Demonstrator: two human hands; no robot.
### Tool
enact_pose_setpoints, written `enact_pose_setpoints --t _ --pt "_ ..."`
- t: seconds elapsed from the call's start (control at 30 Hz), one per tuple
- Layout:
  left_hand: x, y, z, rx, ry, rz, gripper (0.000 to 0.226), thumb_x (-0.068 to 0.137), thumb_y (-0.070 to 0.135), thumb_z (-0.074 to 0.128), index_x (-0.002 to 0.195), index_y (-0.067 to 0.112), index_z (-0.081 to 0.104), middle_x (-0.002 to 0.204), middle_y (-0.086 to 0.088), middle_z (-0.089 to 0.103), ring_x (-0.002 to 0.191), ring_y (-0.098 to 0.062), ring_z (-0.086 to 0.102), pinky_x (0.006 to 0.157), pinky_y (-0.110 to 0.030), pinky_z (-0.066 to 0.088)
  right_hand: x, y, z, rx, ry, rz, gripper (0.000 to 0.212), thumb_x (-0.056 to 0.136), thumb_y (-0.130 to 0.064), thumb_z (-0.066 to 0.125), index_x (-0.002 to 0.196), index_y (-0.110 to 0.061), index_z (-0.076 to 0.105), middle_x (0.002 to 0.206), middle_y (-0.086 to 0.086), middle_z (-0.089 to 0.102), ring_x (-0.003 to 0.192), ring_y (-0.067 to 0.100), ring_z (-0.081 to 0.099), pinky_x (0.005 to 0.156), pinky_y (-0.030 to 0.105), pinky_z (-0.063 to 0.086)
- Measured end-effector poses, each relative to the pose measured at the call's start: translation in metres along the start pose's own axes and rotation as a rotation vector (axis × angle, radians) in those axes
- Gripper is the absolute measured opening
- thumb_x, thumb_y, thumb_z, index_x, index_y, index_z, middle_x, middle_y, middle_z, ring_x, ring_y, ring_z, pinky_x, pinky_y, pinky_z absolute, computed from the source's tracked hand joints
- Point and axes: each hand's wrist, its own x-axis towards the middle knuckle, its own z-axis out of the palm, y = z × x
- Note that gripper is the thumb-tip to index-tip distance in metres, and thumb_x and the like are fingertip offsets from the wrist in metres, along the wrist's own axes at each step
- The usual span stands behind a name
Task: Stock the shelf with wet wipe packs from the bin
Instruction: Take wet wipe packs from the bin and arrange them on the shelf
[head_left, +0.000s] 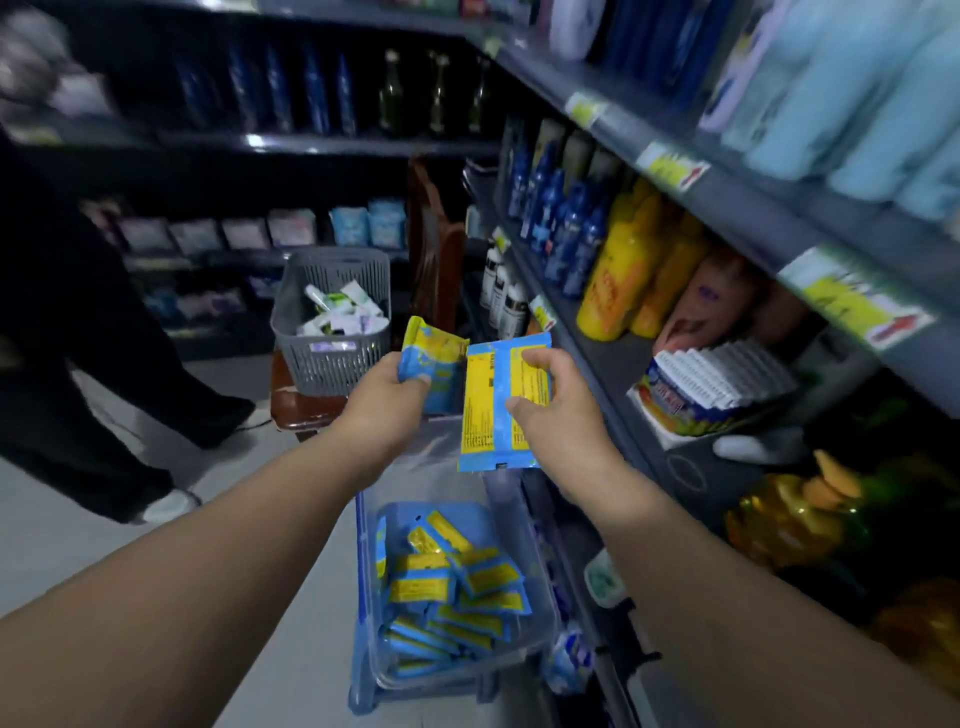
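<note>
Above the bin (363, 571), two wet wipe packs sit side by side in the air; left hand (387, 387) grips a blue-yellow pack (431, 358) w/ fingers curled round its lower part; right hand (550, 410) pinches a second pack (493, 415) between thumb & fingers, printed back toward the cam; the two packs are just beside each other. Below, the bin holds a loose heap of more packs (452, 587), so stocking looks far from done.

Step in hand, by my read: carry from bin to shelf (613, 374); next move calls for swinging both packs right to the bare stretch of shelf near the display box (717, 384) of white ridged packs, then setting them down w/o knocking the yellow bottles (623, 280) behind.

Writing: the second pack's yellow panels carry black text lines, too blurred to read; no brand legible; shelf-edge price tags (670, 169) are yellow-white w/ a red mark, also unreadable.

Further off: grey basket (332, 358) of small items; another person's legs (104, 364) at left.
</note>
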Motion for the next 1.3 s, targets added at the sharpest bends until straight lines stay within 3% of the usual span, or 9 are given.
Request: enact_pose_setpoints --t 0.2,0.33,0.47,0.57,0.7,0.83,1.03,1.2,1.3 --pt "-0.054 0.060 -0.022 -0.210 -0.014 -0.035 0.014 0.095 0.012 0.048 0.100 0.019 0.059 0.109 -0.011 0.068 0.100 -0.031 0.065 0.095 -0.050 0.050 -0.044 -0.066 -0.030 0.150 0.077 0.029 0.037 0.092 -0.013 0.061 0.125 -0.027 0.051 0.131 -0.001 0.051 0.115 0.019 0.054 0.097 0.040 0.049" --pt "-0.103 0.087 -0.034 -0.323 -0.110 -0.059 0.015 0.098 0.018 0.047 0.106 0.016 0.059 0.102 -0.014 0.069 0.091 -0.035 0.067 0.089 -0.054 0.052 -0.089 -0.103 -0.044 0.068 0.088 -0.062 0.036 0.092 -0.017 0.062 0.125 -0.026 0.052 0.138 -0.004 0.044 0.123 0.015 0.047 0.093 0.030 0.043" --pt "-0.158 0.105 -0.047 -0.361 -0.199 -0.044 0.013 0.101 0.019 0.042 0.096 0.018 0.054 0.094 -0.017 0.067 0.073 -0.034 0.067 0.082 -0.051 0.055 -0.146 -0.128 -0.052 -0.172 0.153 -0.136 0.032 0.092 -0.016 0.064 0.122 -0.022 0.058 0.158 -0.003 0.014 0.143 0.011 0.023 0.094 0.012 0.024" --pt "-0.198 0.114 -0.059 -0.347 -0.244 -0.018 0.013 0.101 0.020 0.040 0.104 0.017 0.052 0.099 -0.018 0.065 0.070 -0.031 0.066 0.073 -0.045 0.055 -0.192 -0.144 -0.059 -0.256 0.170 -0.145 0.036 0.092 -0.024 0.064 0.127 -0.021 0.056 0.160 -0.008 -0.009 0.147 0.010 0.009 0.102 0.016 0.019" --pt "-0.244 0.126 -0.065 -0.339 -0.287 0.006 0.015 0.101 0.020 0.040 0.104 0.015 0.054 0.091 -0.015 0.067 0.061 -0.026 0.067 0.060 -0.037 0.057 -0.251 -0.164 -0.067 -0.391 0.091 -0.131 0.092 0.072 -0.055 0.075 0.147 -0.021 0.033 0.155 -0.014 -0.028 0.146 0.008 0.005 0.111 0.028 0.023" --pt "-0.286 0.140 -0.060 -0.359 -0.349 0.012 0.024 0.101 0.021 0.041 0.117 0.009 0.054 0.094 -0.019 0.070 0.066 -0.029 0.069 0.065 -0.039 0.059 -0.299 -0.168 -0.084 -0.670 0.032 -0.093 0.135 0.057 -0.061 0.082 0.154 -0.025 -0.005 0.148 -0.012 -0.043 0.148 0.018 -0.009 0.119 0.039 0.019" --pt "-0.350 0.176 -0.031 -0.339 -0.530 0.061 0.031 0.101 0.023 0.041 0.121 0.003 0.054 0.093 -0.016 0.069 0.058 -0.022 0.069 0.049 -0.030 0.054 -0.356 -0.183 -0.141 -0.814 0.311 -0.178 0.088 0.086 -0.027 0.066 0.153 -0.022 0.009 0.157 0.000 0.007 0.139 0.024 0.031 0.104 0.033 0.037" --pt "-0.397 0.200 0.009 -0.346 -0.612 0.103 0.032 0.100 0.024 0.044 0.127 0.006 0.047 0.115 -0.019 0.065 0.077 -0.028 0.070 0.066 -0.038 0.056 -0.409 -0.191 -0.210 -0.763 0.524 -0.194 0.053 0.091 -0.015 0.057 0.140 -0.025 0.040 0.132 0.004 0.042 0.121 0.023 0.046 0.097 0.030 0.037" --pt "-0.429 0.210 0.046 -0.359 -0.675 0.118 0.029 0.100 0.021 0.044 0.126 0.007 0.046 0.117 -0.018 0.063 0.074 -0.028 0.067 0.074 -0.039 0.053 -0.444 -0.187 -0.254 -0.639 0.654 -0.184 0.027 0.089 -0.009 0.057 0.115 -0.018 0.056 0.107 -0.001 0.054 0.103 0.023 0.053 0.075 0.023 0.036"
